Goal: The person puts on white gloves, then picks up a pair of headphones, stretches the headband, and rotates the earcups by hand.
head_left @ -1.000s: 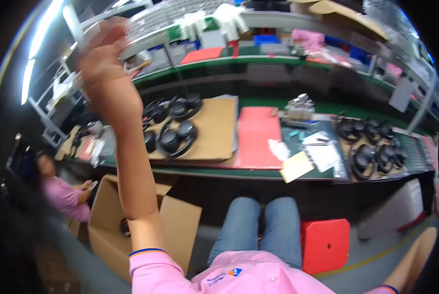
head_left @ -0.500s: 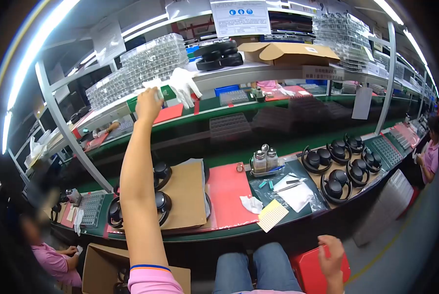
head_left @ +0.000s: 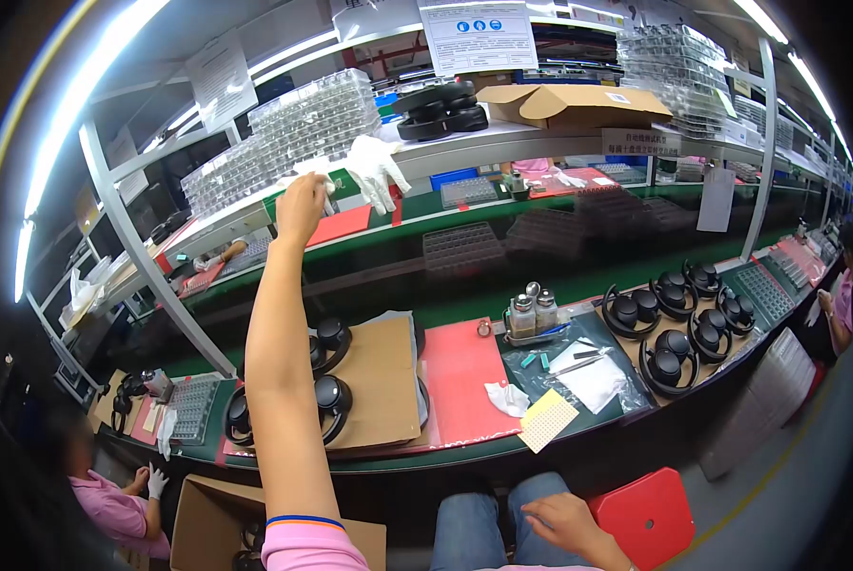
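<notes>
My left hand [head_left: 301,206] is stretched up to the edge of the raised shelf, its fingers closed on a white glove [head_left: 314,168] that is mostly hidden behind them. Just right of it another white glove [head_left: 377,175] hangs over the shelf edge. Low in the view, my right hand [head_left: 561,521] hovers over my lap with loosely spread fingers and nothing in it. Below my left arm, black headphones [head_left: 332,395] lie on a cardboard sheet [head_left: 381,381]. A pink mat [head_left: 462,381] lies beside the cardboard.
Clear plastic trays [head_left: 303,124] are stacked on the shelf, near a cardboard box [head_left: 578,105]. Glass bottles [head_left: 535,312] stand in a holder. More headphones [head_left: 667,362] lie at the right. A red stool [head_left: 643,519] is beside my legs. A co-worker [head_left: 112,509] sits at lower left.
My right hand has moved left from above the red stool to over my lap, and its fingers have lowered. My left hand stays at the shelf edge. The view has shifted slightly.
</notes>
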{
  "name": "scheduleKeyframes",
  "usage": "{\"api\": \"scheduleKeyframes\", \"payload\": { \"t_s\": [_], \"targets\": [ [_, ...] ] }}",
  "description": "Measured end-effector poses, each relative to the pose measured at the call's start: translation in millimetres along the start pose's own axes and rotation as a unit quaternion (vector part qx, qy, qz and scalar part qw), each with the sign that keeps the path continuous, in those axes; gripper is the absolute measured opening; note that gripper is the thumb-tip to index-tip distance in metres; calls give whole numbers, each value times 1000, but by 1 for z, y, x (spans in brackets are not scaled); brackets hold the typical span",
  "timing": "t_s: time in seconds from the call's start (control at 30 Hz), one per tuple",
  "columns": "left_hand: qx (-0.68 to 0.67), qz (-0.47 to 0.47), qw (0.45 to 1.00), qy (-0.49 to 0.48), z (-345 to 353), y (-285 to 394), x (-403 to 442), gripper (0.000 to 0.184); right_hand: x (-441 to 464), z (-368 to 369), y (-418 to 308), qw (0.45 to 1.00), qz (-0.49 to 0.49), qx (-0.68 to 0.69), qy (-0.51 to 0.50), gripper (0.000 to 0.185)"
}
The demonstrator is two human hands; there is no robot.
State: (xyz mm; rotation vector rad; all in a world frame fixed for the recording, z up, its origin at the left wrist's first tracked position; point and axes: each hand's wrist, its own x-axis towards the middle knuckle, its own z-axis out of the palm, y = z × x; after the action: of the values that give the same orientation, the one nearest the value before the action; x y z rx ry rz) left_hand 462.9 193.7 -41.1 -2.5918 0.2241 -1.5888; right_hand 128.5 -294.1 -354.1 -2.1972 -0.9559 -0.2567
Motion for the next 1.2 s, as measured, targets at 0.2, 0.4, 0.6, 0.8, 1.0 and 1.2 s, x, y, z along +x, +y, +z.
{"api": "scheduleKeyframes", "payload": {
  "t_s": [0.2, 0.4, 0.6, 0.8, 1.0, 1.2],
  "targets": [
    [-432, -222, 863, 136, -54, 44, -20, 35, -16, 18, 7, 998, 16, 57, 8, 19],
    [-590, -250, 768, -8, -134, 203, -215, 32, -1, 26, 23, 774, 292, 561, -43, 49],
    [-528, 0, 831, -178, -160, 326, -372, 27, 45, 16, 32, 742, 340, 566, -112, 41],
    [-535, -68, 810, -229, -187, 350, -442, 22, 11, 18, 26, 777, 361, 514, 46, 26],
    [-664, -546, 431, -275, -180, 365, -456, 19, -9, 33, 10, 788, 338, 511, 63, 18],
    [-624, -544, 439, -348, -153, 369, -452, 21, -6, 37, 2, 993, 38, 100, -46, 27]
  ]
}}
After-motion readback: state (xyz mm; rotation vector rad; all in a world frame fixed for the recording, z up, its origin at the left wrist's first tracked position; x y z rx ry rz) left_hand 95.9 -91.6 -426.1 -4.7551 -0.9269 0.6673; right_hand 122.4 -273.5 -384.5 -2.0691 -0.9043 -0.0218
